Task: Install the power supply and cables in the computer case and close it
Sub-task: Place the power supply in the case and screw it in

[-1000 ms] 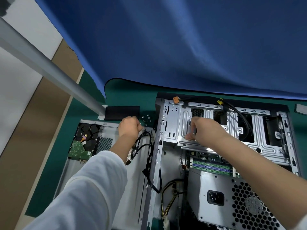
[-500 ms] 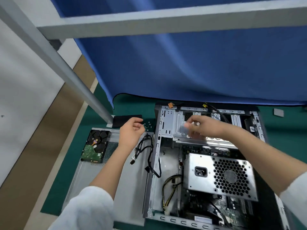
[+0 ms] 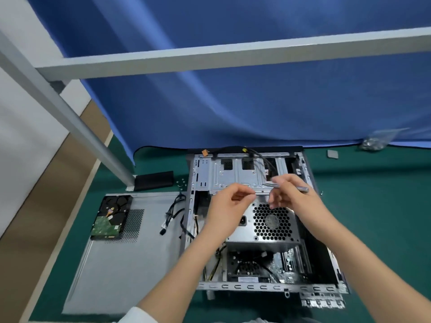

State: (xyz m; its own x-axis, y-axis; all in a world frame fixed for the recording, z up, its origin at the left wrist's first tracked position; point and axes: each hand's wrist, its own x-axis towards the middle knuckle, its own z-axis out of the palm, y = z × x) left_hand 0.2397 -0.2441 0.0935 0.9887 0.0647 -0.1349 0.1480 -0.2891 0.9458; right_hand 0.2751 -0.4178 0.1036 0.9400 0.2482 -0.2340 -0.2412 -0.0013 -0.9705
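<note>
The open computer case [image 3: 203, 173] lies on its side on the green mat. The silver power supply [image 3: 242, 231], with a honeycomb fan grille, sits inside it below the drive cage [image 3: 235, 176]. Above the power supply's far edge, my left hand [image 3: 229, 202] pinches its thumb and fingertips together on what looks like a small screw, too small to make out. My right hand [image 3: 291, 197] grips a slim silver screwdriver [image 3: 300, 189] with its tip pointing left toward the left hand. Black cables [image 3: 263, 159] run over the case's far edge.
The grey side panel [image 3: 130, 264] lies left of the case, with a hard drive [image 3: 112, 215] and loose black cables [image 3: 172, 215] on it. A black block [image 3: 154, 180] and loose screws [image 3: 180, 183] lie behind it. A bag of screws [image 3: 375, 141] sits far right.
My left hand left the loose screws and came over the case with its fingertips pinched. My right hand lifted off the drive cage and now holds the screwdriver. The camera tilted up.
</note>
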